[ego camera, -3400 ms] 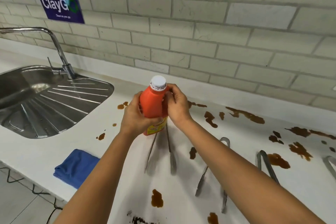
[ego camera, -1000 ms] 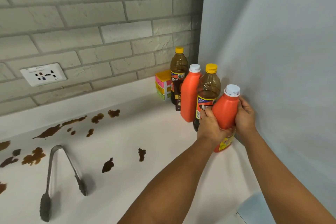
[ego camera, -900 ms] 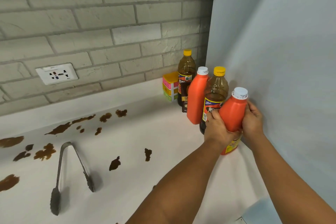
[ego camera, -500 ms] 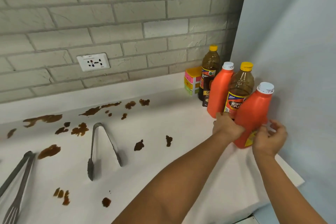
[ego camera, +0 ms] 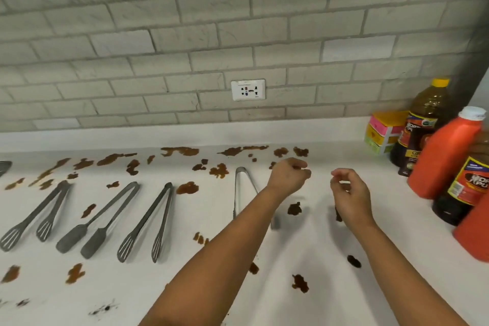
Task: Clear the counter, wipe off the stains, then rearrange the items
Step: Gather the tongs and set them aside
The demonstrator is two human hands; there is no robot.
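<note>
- Left hand (ego camera: 288,177) and right hand (ego camera: 349,194): both empty, fingers loosely curled, hovering side by side over the counter (ego camera: 330,286); nothing gripped, nothing touched.
- Nearest item under the left forearm: shiny tongs (ego camera: 242,188), hinge toward the wall, tips toward the counter's near edge; long axis roughly front to back, tips partly hidden by the arm.
- Further left: three grey slotted tongs lying flat — one (ego camera: 148,222), next (ego camera: 99,219), last (ego camera: 35,216). All slanted alike: hinges up and right toward the wall, heads down and left toward the near edge. One more utensil clipped at the far left edge, kind not clear.
- Right side, against the corner: orange bottle (ego camera: 444,159), two dark bottles (ego camera: 423,127), a coloured box (ego camera: 383,132), another orange bottle cut by the frame edge. Looks like the cleared-away cluster.
- Brown stains (ego camera: 219,170) scattered across the counter, thickest along the wall, unwiped.
- Judged step: clearing, bottles parked, tongs not yet removed; wiping not begun.
- Next move likely calls for a reach to the shiny tongs, pinch near the hinge or mid-arms, lift clear without dragging the tips through the stains.
</note>
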